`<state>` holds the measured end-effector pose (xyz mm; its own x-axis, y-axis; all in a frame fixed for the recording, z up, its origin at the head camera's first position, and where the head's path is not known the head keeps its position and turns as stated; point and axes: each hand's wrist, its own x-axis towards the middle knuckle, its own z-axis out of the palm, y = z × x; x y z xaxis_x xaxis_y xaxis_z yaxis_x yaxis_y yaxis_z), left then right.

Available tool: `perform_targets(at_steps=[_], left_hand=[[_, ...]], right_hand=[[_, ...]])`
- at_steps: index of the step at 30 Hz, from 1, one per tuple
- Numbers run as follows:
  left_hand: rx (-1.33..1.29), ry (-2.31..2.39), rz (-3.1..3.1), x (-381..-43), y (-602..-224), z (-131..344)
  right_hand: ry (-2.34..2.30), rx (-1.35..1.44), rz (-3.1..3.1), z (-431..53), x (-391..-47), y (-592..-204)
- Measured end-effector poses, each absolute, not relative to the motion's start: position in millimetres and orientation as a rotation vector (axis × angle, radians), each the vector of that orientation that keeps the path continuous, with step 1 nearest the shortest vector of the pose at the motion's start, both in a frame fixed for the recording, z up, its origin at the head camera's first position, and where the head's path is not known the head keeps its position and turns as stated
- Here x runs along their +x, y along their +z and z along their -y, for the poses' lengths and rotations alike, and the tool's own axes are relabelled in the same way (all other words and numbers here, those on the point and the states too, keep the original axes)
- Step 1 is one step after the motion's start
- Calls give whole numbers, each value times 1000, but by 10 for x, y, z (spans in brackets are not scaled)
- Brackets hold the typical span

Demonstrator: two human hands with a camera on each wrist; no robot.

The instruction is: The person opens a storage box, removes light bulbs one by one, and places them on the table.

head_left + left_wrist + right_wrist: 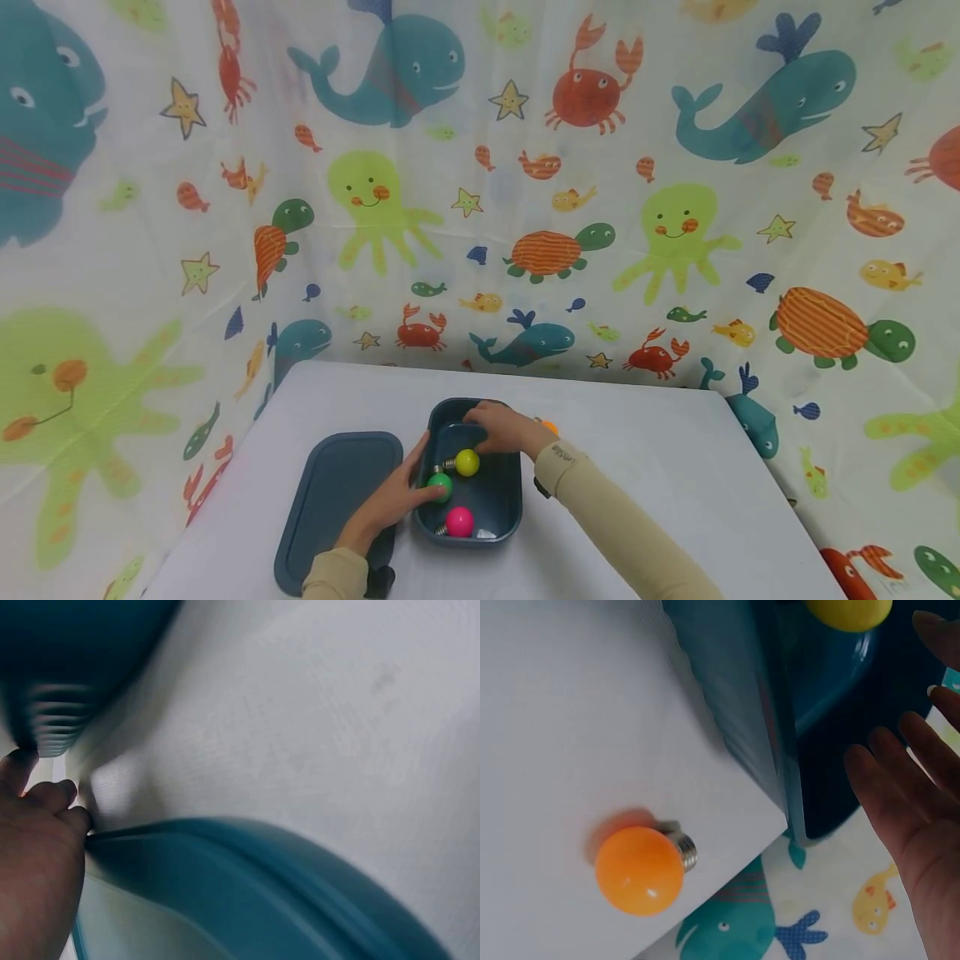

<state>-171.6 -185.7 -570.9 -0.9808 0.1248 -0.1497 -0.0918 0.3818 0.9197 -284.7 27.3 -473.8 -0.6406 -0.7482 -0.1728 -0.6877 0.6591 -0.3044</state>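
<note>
A dark blue plastic box (495,500) stands on the table with light bulbs inside: a yellow bulb (467,462), a green bulb (441,485) and a pink bulb (459,522). My left hand (396,493) grips the box's left wall, its thumb over the rim by the green bulb and its fingers outside. Over the far end of the box is my right hand (504,427); in the right wrist view its fingers (889,761) are spread loosely and hold nothing. An orange bulb (640,870) lies on the table beyond the box's right side.
A flat dark blue lid (337,500) lies on the white table (645,483), left of the box and under my left forearm. A curtain (450,183) printed with sea animals hangs behind the table and along its sides.
</note>
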Motion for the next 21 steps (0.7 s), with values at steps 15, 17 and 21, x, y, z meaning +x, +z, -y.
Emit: perform_targets(at_steps=[15,17,21], left_hand=[[14,1638,-2454,-1698,-5690,1827],[15,1635,-2458,-1694,-5689,1824],[13,1632,-2465,-1699,-5694,1820]], right_hand=[[-181,-1158,-2533,-172,-2725,-4870],[-166,-1170,-2525,-168,-2715,-4884],[-147,-1189,-2519,-163,-2698,-4904]])
